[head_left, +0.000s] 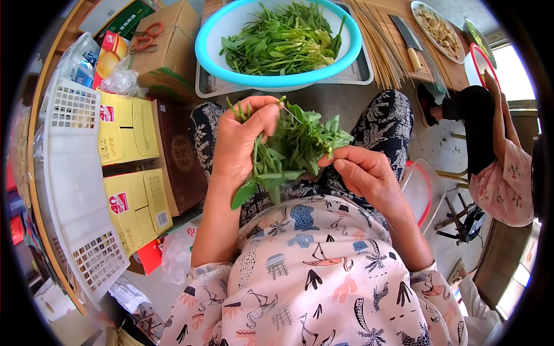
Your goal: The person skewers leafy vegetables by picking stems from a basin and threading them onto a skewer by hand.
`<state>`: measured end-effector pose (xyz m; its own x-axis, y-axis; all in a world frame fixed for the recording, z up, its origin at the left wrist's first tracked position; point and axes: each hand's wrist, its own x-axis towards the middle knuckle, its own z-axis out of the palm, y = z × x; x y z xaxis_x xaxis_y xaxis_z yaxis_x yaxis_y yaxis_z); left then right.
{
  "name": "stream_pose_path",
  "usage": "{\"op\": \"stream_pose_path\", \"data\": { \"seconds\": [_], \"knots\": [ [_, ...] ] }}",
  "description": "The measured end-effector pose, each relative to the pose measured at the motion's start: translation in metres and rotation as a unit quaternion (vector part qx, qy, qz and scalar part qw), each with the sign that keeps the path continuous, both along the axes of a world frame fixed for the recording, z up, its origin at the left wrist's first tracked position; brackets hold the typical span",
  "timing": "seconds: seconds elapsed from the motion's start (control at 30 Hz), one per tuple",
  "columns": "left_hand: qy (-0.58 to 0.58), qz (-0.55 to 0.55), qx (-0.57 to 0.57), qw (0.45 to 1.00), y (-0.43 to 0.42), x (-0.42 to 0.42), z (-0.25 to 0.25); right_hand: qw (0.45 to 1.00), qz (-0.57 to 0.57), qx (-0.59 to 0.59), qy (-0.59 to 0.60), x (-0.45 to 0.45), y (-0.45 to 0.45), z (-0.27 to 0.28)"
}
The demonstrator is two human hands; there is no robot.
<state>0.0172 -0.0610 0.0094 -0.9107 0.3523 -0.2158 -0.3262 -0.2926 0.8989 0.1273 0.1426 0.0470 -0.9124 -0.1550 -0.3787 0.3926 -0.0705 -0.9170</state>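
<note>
Greens bunch point(309, 138) held between both hands: left hand point(245, 135) clamped on it, right hand point(367, 176) pinching its opposite edge; turquoise-rimmed basin point(206, 49) of leafy greens point(283, 40) ahead.

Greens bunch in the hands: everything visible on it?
The bunch of greens is a loose, fresh-looking clump of leafy stems, mid to dark green, with pointed leaves. The left hand grips its left side, stem ends poking out above the fingers; the right hand pinches at its right edge. What looks like a thin stick slants across its top. One broad leaf hangs at its lower left. It is over the patterned trousers; contact with them is unclear.
</note>
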Motion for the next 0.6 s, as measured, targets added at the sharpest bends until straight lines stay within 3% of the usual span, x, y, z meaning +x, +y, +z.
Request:
{"op": "stream_pose_path", "data": {
  "seconds": [0.6],
  "knots": [
    [-0.019, 0.001, 0.0, 1.0, -0.0015, -0.001, 0.0002, 1.0, 0.013, 0.011, -0.001, 0.0032, 0.0028, 0.0007]
  ]
}}
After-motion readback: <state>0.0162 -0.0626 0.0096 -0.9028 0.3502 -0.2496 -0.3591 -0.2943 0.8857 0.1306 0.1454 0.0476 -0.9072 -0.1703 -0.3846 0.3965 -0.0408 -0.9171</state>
